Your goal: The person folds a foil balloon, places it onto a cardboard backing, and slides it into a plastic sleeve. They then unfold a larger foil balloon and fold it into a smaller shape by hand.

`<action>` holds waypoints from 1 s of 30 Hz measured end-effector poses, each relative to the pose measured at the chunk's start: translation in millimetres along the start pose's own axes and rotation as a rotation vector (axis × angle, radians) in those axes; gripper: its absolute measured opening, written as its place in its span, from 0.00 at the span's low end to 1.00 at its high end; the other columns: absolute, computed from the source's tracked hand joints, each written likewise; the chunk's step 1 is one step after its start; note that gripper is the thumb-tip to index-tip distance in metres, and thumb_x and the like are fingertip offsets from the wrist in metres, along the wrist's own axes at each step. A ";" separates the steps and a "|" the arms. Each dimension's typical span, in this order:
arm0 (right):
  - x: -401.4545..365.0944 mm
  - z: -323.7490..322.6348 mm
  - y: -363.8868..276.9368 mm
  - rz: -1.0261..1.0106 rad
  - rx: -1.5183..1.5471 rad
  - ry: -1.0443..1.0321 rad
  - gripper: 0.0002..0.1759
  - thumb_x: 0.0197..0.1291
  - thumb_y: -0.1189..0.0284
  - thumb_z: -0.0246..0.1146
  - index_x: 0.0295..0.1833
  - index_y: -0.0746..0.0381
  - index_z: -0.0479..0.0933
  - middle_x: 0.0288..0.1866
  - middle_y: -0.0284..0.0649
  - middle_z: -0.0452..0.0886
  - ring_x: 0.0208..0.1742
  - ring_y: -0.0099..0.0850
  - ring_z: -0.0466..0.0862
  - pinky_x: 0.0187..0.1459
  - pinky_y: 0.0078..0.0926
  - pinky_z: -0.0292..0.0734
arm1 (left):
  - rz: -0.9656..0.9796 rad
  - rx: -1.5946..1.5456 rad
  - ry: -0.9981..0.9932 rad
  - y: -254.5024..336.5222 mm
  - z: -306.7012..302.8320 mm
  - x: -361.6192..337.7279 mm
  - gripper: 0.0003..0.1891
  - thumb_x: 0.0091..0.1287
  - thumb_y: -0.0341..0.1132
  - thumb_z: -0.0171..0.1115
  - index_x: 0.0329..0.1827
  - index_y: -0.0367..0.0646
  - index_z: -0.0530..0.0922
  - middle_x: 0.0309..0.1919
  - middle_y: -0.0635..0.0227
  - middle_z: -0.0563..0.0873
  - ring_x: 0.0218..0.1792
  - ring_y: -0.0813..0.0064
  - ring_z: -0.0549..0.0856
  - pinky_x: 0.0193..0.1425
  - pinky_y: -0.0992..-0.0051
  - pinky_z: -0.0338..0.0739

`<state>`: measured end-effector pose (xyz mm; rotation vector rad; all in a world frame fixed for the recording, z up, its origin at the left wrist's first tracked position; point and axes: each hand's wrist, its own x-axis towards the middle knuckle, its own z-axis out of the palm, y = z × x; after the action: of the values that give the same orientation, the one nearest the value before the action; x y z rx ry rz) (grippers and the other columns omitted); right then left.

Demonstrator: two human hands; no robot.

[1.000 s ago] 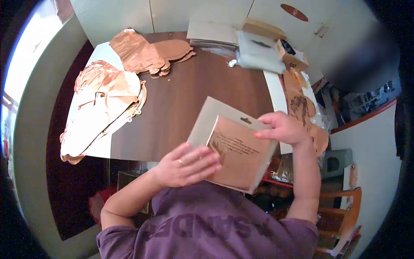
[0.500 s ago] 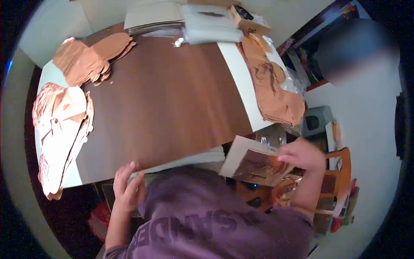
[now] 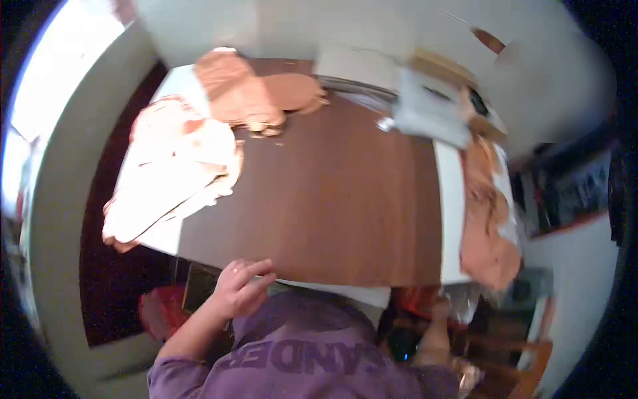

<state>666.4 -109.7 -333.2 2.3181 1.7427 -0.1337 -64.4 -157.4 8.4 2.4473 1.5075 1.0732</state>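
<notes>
Fingers of the left hand (image 3: 242, 287) are loosely bent and slightly apart, with nothing visible between them, at the near edge of a dark brown table (image 3: 319, 199). Lower down and to the right, the right hand (image 3: 436, 311) reaches below the table's near edge; it is blurred, so whether its fingers are apart or closed on something cannot be told. Beyond and to the left of the left fingertips lies a pile of copper-coloured pieces (image 3: 176, 176), flat and rounded, washed out by glare. Farther off, almost straight ahead of those fingertips, is a second pile (image 3: 239, 93), its pieces fanned and overlapping. Past the right hand, along the table's right side, lies a long copper-coloured stack (image 3: 488, 233), with clear plastic (image 3: 462, 300) between it and that hand. Beyond both hands, at the far side, are pale flat sheets (image 3: 352, 66) and, to their right, translucent packets (image 3: 432, 110). The copper-coloured pieces look light, thin and flexible, so they would probably sag or crease if lifted by one tip. Their smooth, shiny faces may slide over one another, letting a stack fan out. A safer hold would be broad, with thumb on top and fingers beneath the near edge, or both hands supporting opposite sides. Clear plastic looks limp and slippery; gathering its loose edge between thumb and fingers should grip better than pressing its surface.
</notes>
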 end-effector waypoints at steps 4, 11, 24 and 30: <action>10.4 -45.7 -25.7 0.088 -0.086 -0.166 0.23 0.71 0.59 0.56 0.61 0.64 0.78 0.56 0.50 0.84 0.56 0.44 0.83 0.60 0.40 0.77 | -0.219 0.273 0.081 -18.0 -55.1 12.4 0.18 0.52 0.24 0.68 0.48 0.42 0.84 0.49 0.57 0.85 0.44 0.57 0.85 0.47 0.60 0.80; -30.6 -159.5 -116.2 -0.599 -0.214 -0.848 0.24 0.72 0.54 0.54 0.56 0.61 0.82 0.53 0.47 0.86 0.53 0.42 0.86 0.58 0.38 0.79 | -0.508 0.585 -0.108 -112.4 -126.8 -11.4 0.25 0.60 0.32 0.70 0.61 0.42 0.76 0.61 0.52 0.78 0.60 0.48 0.79 0.63 0.56 0.77; -114.1 -480.2 -533.3 -1.640 0.658 -0.072 0.09 0.65 0.69 0.62 0.42 0.63 0.82 0.37 0.48 0.83 0.42 0.49 0.83 0.46 0.45 0.78 | -0.405 0.610 -0.390 -118.7 -177.3 -44.5 0.32 0.53 0.33 0.68 0.65 0.39 0.73 0.65 0.53 0.76 0.67 0.53 0.76 0.72 0.53 0.69; -122.8 -431.6 -688.1 -1.732 0.587 0.249 0.18 0.63 0.69 0.64 0.57 0.62 0.78 0.60 0.46 0.80 0.61 0.45 0.78 0.62 0.42 0.72 | -0.424 0.686 -0.426 -137.4 -198.2 -117.8 0.24 0.57 0.29 0.66 0.58 0.37 0.76 0.54 0.54 0.82 0.55 0.52 0.83 0.61 0.57 0.80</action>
<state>-56.3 60.3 18.4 0.2501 3.5288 -0.6746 -318.2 -238.2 41.1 2.2819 2.3254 -0.0668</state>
